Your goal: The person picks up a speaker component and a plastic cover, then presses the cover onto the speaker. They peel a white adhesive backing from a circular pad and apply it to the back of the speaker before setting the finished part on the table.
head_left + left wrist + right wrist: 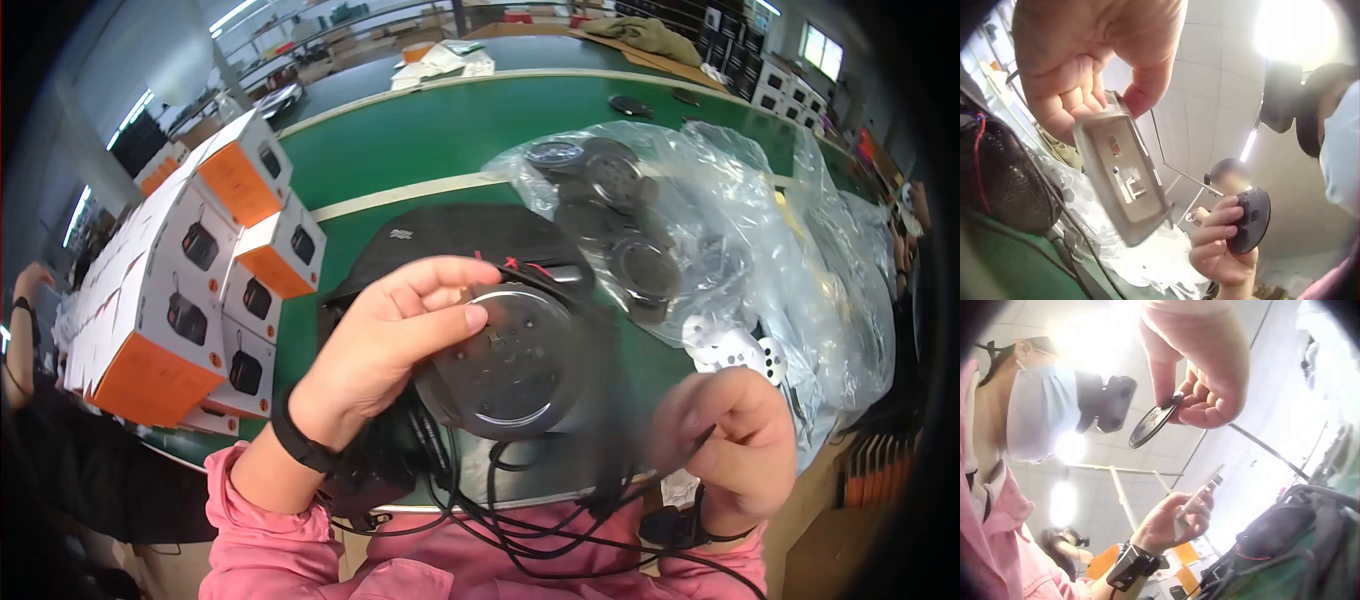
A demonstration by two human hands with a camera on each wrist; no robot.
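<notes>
The green table point(400, 140) carries a lot, and crowding looks the main hazard. On its left stands a stack of printed boxes point(205, 275); a wide swing of the left elbow could knock the near ones. On the right, a loose plastic bag point(800, 230) sprawls under and around dark round parts point(610, 175); if a sleeve or wrist strap caught its film, the parts could slide together and scuff one another.

A dark bag point(460, 235) lies just beyond the hands. Nearer, black cables point(500, 530) loop between the forearms at the table's near edge — a wrist device hooking one could jerk the work or pull the cable off.

The left hand point(390, 325) is clamped on a smoky see-through cover point(505, 370), pinched at its far left rim over the middle of the near side. With so little of the rim held, a bump could twist it loose or flex it, and the thumb lying on its face could leave smears.

Smaller again, the right hand point(1204, 381) pinches a thin black disc point(1152, 428) by its edge, apart from the cover. A hurried move could knock the two together, chipping or scratching either — or drop the disc among the cables.
</notes>
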